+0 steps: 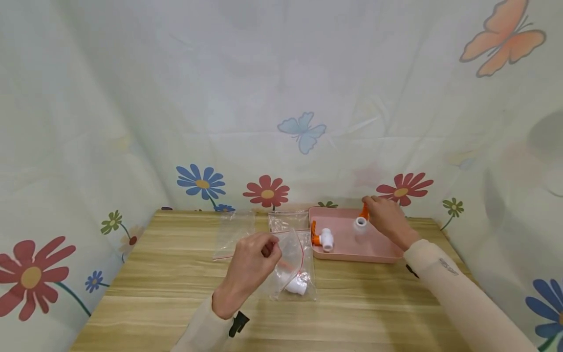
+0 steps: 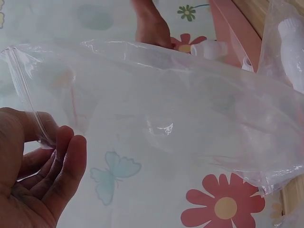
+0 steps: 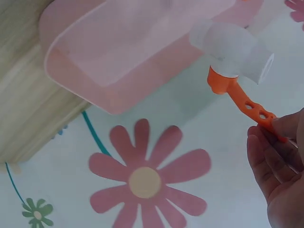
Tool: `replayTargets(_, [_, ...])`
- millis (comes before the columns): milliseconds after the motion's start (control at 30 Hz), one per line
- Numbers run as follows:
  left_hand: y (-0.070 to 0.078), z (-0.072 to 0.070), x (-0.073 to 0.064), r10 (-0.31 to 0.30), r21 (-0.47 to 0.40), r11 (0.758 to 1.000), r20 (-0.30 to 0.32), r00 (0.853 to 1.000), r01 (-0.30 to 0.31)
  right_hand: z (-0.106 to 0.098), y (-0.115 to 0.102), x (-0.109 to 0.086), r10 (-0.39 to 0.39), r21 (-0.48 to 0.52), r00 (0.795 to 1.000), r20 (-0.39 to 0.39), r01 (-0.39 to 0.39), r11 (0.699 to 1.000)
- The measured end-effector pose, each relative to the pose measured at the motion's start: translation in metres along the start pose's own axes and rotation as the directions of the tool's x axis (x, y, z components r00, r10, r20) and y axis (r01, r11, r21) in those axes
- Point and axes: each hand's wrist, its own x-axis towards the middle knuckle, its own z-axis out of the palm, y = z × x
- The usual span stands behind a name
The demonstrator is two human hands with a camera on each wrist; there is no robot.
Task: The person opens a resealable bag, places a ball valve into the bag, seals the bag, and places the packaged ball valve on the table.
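In the head view my left hand point(image 1: 254, 256) pinches the top edge of a clear zip bag point(image 2: 156, 114) with a red seal line. The bag hangs over the wooden table near a white valve point(image 1: 297, 283), which shows through clear plastic. Over the pink tray point(image 1: 378, 253), my right hand point(image 1: 387, 217) holds a white ball valve point(image 3: 232, 50) by the end of its orange lever handle point(image 3: 247, 105). A second white valve with an orange handle point(image 1: 326, 239) lies at the tray's left side. In the left wrist view, thumb and fingers point(image 2: 71, 161) meet at the bag's zip edge.
Further clear zip bags lie at the back of the wooden table point(image 1: 176, 283), one flat bag point(image 1: 235, 232) to the left and another point(image 1: 288, 220) beside the tray. Behind the table hangs a curtain point(image 1: 246, 98) printed with flowers and butterflies.
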Motion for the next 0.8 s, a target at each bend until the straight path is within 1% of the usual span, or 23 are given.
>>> replayTargets(267, [0.0, 0.001, 0.001, -0.038, -0.001, 0.999, 0.014, 0.999, 0.038, -0.022, -0.01, -0.006, -0.021, 0.025, 0.997, -0.073, 0.023, 0.999])
replayTargets(500, [0.001, 0.002, 0.003, -0.047, 0.001, 0.999, 0.023, 0.999, 0.047, -0.043, -0.022, -0.014, -0.068, 0.026, 0.987, -0.143, 0.073, 0.997])
replayTargets(633, [0.002, 0.002, 0.003, -0.054, -0.003, 0.999, 0.029, 0.998, 0.054, -0.054, -0.029, -0.019, -0.097, 0.029, 0.975, -0.202, 0.105, 0.994])
replayTargets(800, [0.002, 0.004, 0.004, -0.054, -0.011, 0.998, 0.027, 0.998, 0.054, -0.068, -0.039, -0.025, -0.134, 0.047, 0.948, -0.287, 0.154, 0.987])
